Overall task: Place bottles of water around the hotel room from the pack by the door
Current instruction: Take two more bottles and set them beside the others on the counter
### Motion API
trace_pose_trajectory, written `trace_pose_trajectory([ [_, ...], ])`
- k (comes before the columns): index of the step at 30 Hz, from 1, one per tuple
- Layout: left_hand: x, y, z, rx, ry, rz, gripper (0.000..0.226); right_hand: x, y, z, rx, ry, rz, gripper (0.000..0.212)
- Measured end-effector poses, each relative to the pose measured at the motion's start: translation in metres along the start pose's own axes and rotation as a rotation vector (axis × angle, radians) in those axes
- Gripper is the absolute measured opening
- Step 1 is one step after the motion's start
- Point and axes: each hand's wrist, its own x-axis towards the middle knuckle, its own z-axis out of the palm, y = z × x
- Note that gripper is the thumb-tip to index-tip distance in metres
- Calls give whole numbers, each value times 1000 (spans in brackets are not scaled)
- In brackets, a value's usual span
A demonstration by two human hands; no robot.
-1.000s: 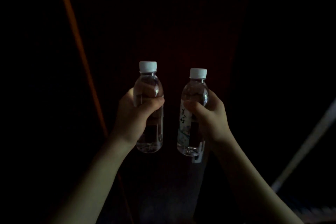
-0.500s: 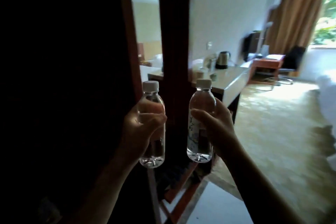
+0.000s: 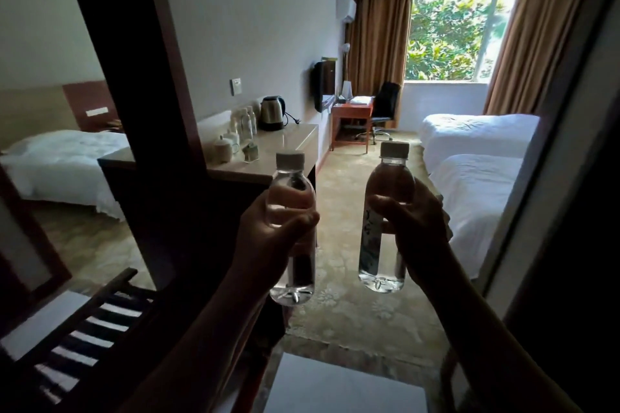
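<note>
Left hand [image 3: 268, 238] clenched round left bottle [image 3: 292, 245], right hand [image 3: 416, 228] round right bottle [image 3: 385, 221]; both upright, capped, held apart at chest height at the room entrance. Counter [image 3: 288, 141] ahead-left already carries bottles beside the kettle [image 3: 272, 112]. Risk: dim entry, dark post close on the left; the left bottle could knock it in passing.

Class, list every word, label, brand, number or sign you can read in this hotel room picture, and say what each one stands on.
Nothing can be read for certain.
Label on the bottle in the right hand: dark brush-like characters, too blurred to read.
Bottle in the left hand: no print visible.
Wall panel above the counter: marks too small to read.
Bottles on the counter: labels too small.
</note>
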Motion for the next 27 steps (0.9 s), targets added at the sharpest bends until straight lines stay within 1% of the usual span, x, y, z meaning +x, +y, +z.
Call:
trace_pose_trajectory([
  [3,38,-25,17,12,-48,-4,31,31,24,-13,-22,47,1,44],
  [4,52,-33,21,12,-67,-8,30,42,33,-16,-31,56,2,44],
  [7,98,-61,30,4,-139,-17,26,80,65,-19,-48,81,-2,32],
  [9,133,-84,34,4,-153,-24,28,110,88,-18,-58,97,-5,29],
  [12,194,-115,38,-16,-146,-48,31,163,118,-12,-99,150,-3,43],
  [13,217,-123,40,-9,-156,-40,32,182,127,-9,-112,161,3,43],
  [17,307,-149,51,-22,-197,-38,26,262,154,-7,-160,179,-1,30],
  [20,359,-171,62,-19,-228,-17,21,307,173,-8,-202,184,-28,21],
  [23,396,-197,73,-27,-245,-44,27,341,193,-16,-206,203,-10,20],
  [27,448,-235,102,-10,-277,-51,33,391,226,-36,-209,231,-16,24],
])
